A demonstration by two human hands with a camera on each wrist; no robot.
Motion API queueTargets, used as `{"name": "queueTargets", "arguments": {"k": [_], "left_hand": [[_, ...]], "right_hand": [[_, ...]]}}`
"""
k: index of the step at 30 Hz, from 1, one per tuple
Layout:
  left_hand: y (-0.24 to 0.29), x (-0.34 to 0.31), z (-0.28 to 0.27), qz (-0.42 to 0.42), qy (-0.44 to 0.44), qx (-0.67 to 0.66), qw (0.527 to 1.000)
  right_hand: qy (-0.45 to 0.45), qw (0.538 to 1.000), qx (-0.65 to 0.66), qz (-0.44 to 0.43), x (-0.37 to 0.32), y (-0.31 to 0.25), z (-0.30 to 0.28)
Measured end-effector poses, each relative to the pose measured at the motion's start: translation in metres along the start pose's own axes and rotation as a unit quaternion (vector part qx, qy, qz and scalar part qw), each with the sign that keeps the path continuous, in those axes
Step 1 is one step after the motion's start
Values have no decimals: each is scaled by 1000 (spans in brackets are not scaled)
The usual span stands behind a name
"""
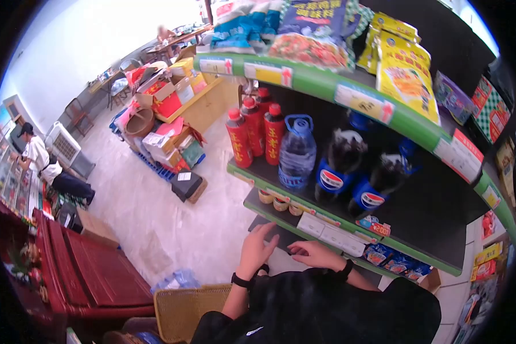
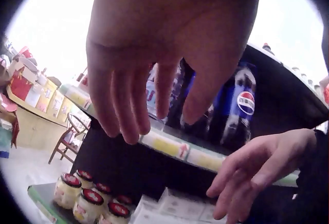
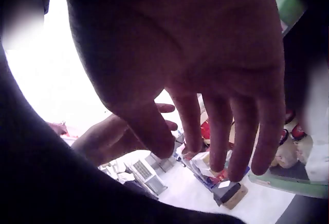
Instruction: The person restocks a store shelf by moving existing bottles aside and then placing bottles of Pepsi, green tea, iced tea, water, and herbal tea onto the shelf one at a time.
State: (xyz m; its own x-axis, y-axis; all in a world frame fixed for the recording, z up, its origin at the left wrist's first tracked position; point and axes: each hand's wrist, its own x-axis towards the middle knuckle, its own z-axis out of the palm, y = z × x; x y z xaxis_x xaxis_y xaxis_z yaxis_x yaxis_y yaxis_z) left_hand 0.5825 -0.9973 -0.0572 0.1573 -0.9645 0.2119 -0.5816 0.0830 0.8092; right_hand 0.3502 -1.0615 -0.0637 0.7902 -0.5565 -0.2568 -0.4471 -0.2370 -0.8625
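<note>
Both hands hang in the air before the shelf's lower levels, holding nothing. In the head view the left hand (image 1: 257, 250) has its fingers extended, beside the right hand (image 1: 315, 254), whose fingers are loosely bent. The left wrist view shows the left palm (image 2: 169, 39) large, fingers pointing down, and the right hand (image 2: 264, 170) at lower right. Jars with red lids (image 2: 88, 206) and white boxes (image 2: 177, 208) stand on the shelf below. The right wrist view has the right palm (image 3: 190, 44) with spread fingers, the left hand (image 3: 110, 139) behind it.
Red bottles (image 1: 252, 129), a large water bottle (image 1: 297, 152) and dark Pepsi bottles (image 1: 332, 178) stand on the middle shelf; bagged goods (image 1: 404, 71) lie above. A yellow basket (image 1: 183, 312) is near the body. Stacked boxes (image 1: 172, 109) and a seated person (image 1: 46, 163) are further off, left.
</note>
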Motion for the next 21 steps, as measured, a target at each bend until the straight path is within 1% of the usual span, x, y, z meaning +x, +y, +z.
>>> {"name": "queueTargets", "arguments": {"k": [2,3,4,5,7,9,10,13,16,19,21], "left_hand": [[-12,36,-23,13,53,-35,998],[-14,54,-35,7,76,-51,996],[-13,71,-48,0,100,-67,993],[-16,87,-60,-8,124,-82,989],[-31,119,-77,-14,140,-99,985],[-44,147,-87,-20,154,-117,981],[-50,160,-93,-9,151,-118,981],[-59,189,-101,15,156,-113,981],[-66,210,-99,27,153,-96,983],[-74,225,-92,64,143,-74,985],[-72,229,-87,57,144,-65,986]], "right_hand": [[26,997,68,-28,43,-21,-5],[36,993,100,-43,64,-32,-9],[36,994,92,-42,87,-49,-17],[84,991,80,-64,108,-65,-21],[179,976,55,-110,151,-91,-29],[255,954,54,-148,191,-104,-38],[292,941,53,-166,206,-108,-41],[343,926,76,-137,237,-116,-47],[349,926,77,-123,255,-109,-44],[351,925,84,-120,263,-105,-43],[345,924,106,-126,268,-100,-39]]}}
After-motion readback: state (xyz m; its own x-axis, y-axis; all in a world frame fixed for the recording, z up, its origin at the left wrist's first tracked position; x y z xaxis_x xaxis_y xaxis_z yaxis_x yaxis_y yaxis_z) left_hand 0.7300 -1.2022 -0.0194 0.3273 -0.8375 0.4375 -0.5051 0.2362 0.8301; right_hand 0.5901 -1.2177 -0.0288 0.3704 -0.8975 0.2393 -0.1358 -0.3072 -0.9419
